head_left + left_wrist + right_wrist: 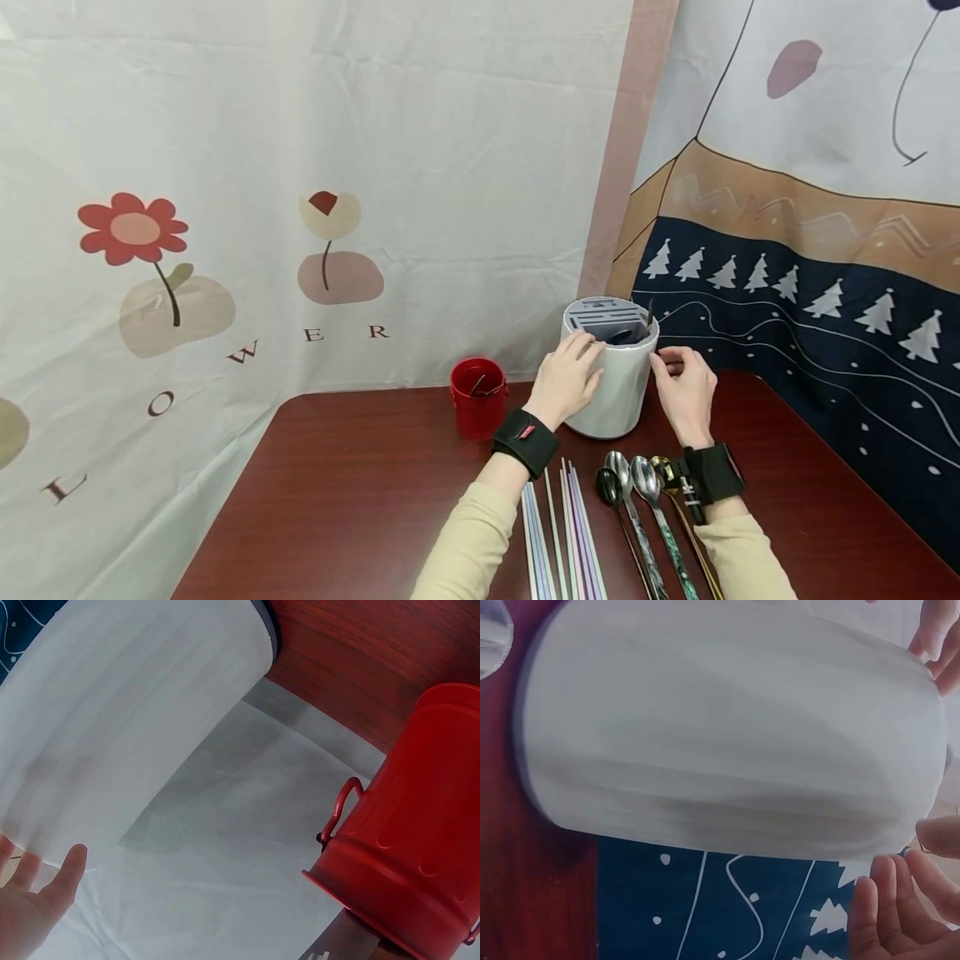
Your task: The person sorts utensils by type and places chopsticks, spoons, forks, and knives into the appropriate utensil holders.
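Printed cloths (465, 167) hang behind a reddish-brown counter (360, 500), where the white holder (611, 396) stands upright. The left grip (564, 379) lies relaxed against the holder's rim, perhaps steadying it; the right grip (686, 392) is at its other side, whether pinching anything I cannot tell. Chopsticks (581, 533) and spoons (644, 477) lie before the holder, seemingly for easy reach; left of it sits a red bucket (477, 414).

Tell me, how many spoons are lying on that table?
4 visible, left to right before the white holder: black spoon, silver spoon, green-handled spoon, gold spoon partly behind the right wristband. That arm may hide more.
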`<control>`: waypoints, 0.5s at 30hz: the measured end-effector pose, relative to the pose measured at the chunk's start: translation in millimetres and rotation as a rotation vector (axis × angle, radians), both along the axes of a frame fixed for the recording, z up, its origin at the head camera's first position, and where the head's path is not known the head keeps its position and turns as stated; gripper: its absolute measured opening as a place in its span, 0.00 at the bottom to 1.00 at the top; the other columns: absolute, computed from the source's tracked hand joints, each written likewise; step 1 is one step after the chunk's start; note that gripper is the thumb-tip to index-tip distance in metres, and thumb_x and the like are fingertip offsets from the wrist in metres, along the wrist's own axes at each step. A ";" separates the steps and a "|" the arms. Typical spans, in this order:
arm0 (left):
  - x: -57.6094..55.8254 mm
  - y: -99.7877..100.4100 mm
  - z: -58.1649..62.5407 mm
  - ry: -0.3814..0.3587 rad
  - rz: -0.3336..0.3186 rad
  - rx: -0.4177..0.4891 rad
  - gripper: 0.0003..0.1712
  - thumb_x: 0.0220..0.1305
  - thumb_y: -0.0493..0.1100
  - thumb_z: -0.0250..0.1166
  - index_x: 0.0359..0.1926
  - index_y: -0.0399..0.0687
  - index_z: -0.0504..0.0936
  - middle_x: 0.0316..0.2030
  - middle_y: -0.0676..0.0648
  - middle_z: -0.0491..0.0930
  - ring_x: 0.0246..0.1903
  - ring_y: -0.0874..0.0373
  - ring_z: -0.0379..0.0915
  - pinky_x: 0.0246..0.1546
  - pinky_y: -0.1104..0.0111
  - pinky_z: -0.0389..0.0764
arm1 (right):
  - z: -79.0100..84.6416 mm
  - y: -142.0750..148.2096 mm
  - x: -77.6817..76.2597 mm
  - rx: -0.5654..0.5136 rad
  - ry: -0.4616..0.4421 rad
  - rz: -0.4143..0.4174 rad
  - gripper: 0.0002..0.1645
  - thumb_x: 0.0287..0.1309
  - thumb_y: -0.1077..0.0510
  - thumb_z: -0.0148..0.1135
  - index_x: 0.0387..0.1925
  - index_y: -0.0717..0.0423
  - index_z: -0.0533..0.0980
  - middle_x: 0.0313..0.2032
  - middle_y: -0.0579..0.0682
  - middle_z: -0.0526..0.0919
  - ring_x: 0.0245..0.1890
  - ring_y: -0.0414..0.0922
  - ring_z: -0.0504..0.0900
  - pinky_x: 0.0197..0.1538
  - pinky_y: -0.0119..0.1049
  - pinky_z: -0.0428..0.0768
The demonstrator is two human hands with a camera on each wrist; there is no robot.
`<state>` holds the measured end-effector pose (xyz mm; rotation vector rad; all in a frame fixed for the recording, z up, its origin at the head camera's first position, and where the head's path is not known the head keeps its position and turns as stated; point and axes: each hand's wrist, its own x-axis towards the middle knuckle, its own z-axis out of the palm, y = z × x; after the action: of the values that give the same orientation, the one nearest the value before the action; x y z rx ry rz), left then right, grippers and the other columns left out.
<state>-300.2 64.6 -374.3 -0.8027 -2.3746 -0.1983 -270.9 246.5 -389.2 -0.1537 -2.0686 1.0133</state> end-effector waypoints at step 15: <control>0.8 -0.6 0.7 0.019 -0.004 0.005 0.22 0.67 0.53 0.56 0.61 0.59 0.73 0.59 0.54 0.73 0.65 0.60 0.64 0.50 0.68 0.80 | -27.2 7.9 42.1 0.035 -0.116 -0.003 0.12 0.62 0.56 0.59 0.40 0.61 0.79 0.34 0.58 0.82 0.27 0.19 0.63 0.32 0.20 0.65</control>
<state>-299.4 64.1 -373.5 -0.8041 -2.3536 -0.1976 -228.8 254.4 -416.4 -0.2019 -2.1888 0.9855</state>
